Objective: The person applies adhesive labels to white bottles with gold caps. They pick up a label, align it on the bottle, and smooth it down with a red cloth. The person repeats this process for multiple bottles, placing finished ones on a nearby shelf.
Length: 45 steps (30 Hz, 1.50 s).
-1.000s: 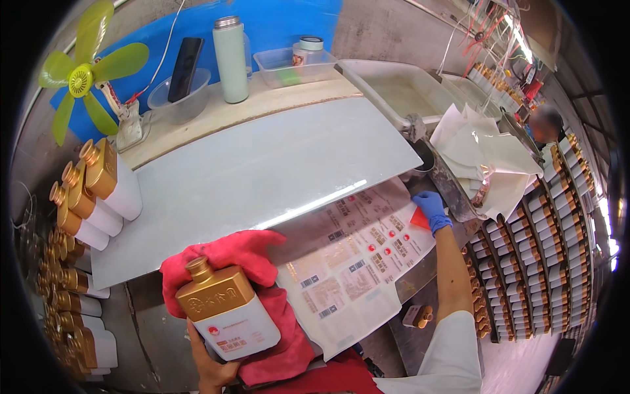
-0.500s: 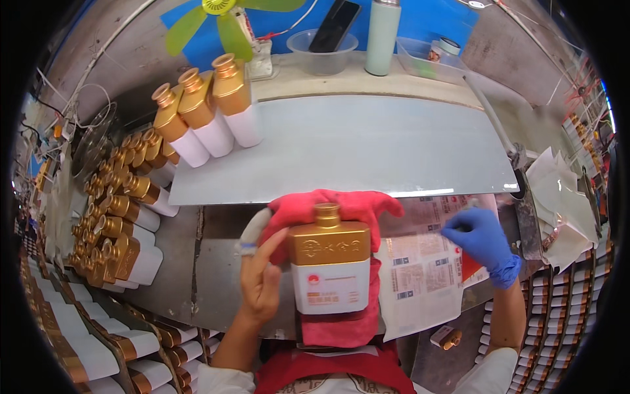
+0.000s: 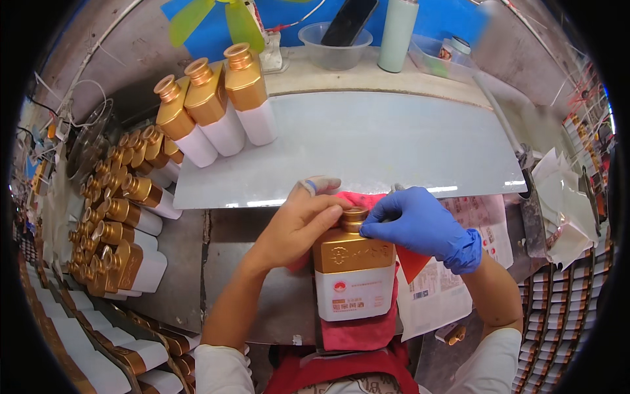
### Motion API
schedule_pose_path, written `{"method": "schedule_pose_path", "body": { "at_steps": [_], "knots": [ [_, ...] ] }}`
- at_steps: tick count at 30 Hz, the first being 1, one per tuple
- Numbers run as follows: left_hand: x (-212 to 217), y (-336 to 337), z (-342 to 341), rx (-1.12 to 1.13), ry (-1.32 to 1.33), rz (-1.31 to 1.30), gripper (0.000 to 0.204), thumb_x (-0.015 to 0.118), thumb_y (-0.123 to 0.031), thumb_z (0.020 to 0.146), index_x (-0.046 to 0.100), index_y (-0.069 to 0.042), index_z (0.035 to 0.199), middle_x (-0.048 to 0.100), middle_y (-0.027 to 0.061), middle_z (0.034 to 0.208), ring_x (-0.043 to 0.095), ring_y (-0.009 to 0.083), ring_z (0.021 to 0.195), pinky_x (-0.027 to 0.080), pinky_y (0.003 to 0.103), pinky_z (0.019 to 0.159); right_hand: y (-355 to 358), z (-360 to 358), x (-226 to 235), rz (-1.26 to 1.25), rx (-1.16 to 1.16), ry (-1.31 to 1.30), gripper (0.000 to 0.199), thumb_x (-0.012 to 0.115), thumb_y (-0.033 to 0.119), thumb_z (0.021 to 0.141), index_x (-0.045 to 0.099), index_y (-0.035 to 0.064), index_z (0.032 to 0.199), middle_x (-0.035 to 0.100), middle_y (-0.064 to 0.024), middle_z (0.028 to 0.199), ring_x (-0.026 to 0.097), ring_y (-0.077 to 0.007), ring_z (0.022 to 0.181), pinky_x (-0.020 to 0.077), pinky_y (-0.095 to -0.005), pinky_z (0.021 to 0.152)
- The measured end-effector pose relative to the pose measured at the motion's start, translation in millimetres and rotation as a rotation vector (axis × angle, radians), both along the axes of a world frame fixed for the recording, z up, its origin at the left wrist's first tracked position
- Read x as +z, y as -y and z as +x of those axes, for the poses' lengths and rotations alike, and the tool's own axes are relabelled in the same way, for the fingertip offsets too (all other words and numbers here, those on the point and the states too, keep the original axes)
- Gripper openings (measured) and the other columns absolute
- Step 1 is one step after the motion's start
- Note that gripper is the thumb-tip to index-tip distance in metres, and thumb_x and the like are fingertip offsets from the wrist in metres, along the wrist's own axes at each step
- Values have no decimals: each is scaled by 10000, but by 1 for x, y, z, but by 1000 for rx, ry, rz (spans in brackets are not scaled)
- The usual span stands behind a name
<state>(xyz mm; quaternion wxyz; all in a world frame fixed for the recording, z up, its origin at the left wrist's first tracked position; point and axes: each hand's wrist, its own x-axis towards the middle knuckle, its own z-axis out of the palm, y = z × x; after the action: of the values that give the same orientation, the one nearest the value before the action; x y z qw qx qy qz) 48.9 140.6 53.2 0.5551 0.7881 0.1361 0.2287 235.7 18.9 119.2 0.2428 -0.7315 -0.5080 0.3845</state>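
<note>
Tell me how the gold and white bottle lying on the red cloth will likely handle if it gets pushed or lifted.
The gold and white bottle has flat faces and lies flat, so it probably won't roll. Its glossy surface looks slippery, though the red cloth beneath should grip it. It looks ceramic or glass, so likely heavy and breakable.

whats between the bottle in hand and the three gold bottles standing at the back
In the head view, the pale board, bare on that stretch, lies between the bottle and the three bottles.

Pale glossy worktop point(image 3: 367, 144) is backed by a blue wall panel point(image 3: 453, 16); grey metal bench point(image 3: 190, 262) is seen below.
</note>
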Motion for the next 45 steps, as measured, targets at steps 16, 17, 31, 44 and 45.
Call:
{"method": "schedule_pose_path", "body": {
  "at_steps": [16, 17, 31, 44, 45],
  "knots": [
    [7, -18, 9, -110, -93, -81, 288, 794, -127, 737, 716, -83, 1011, 512, 174, 1258, 473, 305, 1216, 366, 374, 1038, -2, 9, 4, -63, -6, -67, 223, 730, 188, 778, 710, -24, 844, 659, -88, 697, 568, -103, 644, 481, -268, 644],
    [7, -18, 9, -109, -97, -76, 291, 794, -125, 734, 719, -85, 1013, 513, 174, 1258, 473, 304, 1215, 365, 375, 1038, -2, 9, 5, -59, 4, -32, 222, 730, 187, 779, 710, -24, 845, 661, -87, 699, 567, -104, 641, 481, -270, 641],
    [9, -29, 11, -197, -129, -132, 331, 783, -134, 742, 728, -122, 1068, 523, 185, 1287, 482, 297, 1217, 367, 374, 1035, 4, 29, -4, 160, -71, 40, 400, 764, 336, 748, 698, 32, 999, 689, -121, 898, 658, -239, 826, 513, -333, 758],
    [9, -24, 18, -144, -118, -159, 304, 810, -53, 681, 745, -40, 979, 575, 192, 1247, 499, 291, 1206, 381, 382, 1016, -8, 32, -36, 176, 31, 75, 610, 810, 459, 651, 661, 48, 1076, 651, -153, 1015, 629, -306, 963, 493, -380, 870],
    [8, -25, 18, -159, -126, -141, 307, 800, -75, 698, 744, -63, 999, 565, 188, 1253, 498, 289, 1204, 377, 379, 1018, -8, 34, -37, 185, 40, 67, 590, 806, 447, 660, 663, 48, 1071, 655, -148, 1006, 631, -302, 958, 493, -379, 869]
  ]
}}
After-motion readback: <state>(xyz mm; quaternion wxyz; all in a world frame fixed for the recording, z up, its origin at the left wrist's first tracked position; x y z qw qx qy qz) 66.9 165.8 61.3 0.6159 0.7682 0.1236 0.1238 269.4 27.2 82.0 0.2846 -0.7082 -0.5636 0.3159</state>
